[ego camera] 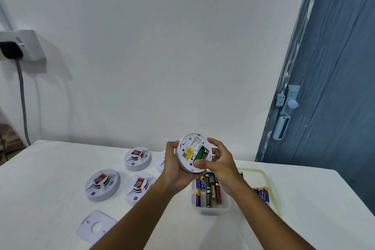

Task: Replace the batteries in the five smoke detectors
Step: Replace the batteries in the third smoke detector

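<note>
A flat white plastic plate with a round hole [97,227] lies nearest on the white table [46,170], at 7 o'clock. At 5 o'clock sits a small clear plastic tub full of batteries [209,191], with a green-rimmed clear lid [263,180] just beside it that has more batteries [263,194] on it. At 8 o'clock three round white smoke detectors with red stickers [102,184] lie face up, and a fourth peeks out behind the left wrist.

Above the tub, the left hand [174,166] holds a round white smoke detector turned back side up [192,152], with its fingers curled round the edge. Its open slot shows a green battery [199,153]. The right hand [219,160] holds the other edge, thumb pressing near the slot.

Far off at 2 o'clock stands a blue wooden door [332,87]. At 10 o'clock is a white wall socket [22,44].
</note>
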Tool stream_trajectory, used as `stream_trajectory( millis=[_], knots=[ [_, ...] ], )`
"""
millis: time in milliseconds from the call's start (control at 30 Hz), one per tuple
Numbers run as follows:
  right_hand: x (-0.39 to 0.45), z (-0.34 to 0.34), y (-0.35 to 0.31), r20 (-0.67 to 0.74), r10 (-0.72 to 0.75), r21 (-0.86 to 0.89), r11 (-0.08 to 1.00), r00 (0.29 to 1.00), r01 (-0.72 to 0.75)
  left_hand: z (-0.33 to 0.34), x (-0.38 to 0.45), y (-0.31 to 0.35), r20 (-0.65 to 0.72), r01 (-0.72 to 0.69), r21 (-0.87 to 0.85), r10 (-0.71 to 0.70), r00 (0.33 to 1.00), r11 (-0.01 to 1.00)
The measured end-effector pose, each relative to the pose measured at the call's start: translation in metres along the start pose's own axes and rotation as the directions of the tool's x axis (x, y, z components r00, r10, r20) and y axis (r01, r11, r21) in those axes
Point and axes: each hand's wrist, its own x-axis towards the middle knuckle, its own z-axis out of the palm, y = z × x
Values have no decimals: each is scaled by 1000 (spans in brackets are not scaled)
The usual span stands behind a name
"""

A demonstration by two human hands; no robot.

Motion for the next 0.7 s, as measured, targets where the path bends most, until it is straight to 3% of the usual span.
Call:
stream_trajectory(
  millis=[700],
  knots=[
    [-2, 5, 2, 36, 17, 22, 1000, 999, -17, 0, -7, 1, -24, 69, -67, -71, 997, 995]
  ],
)
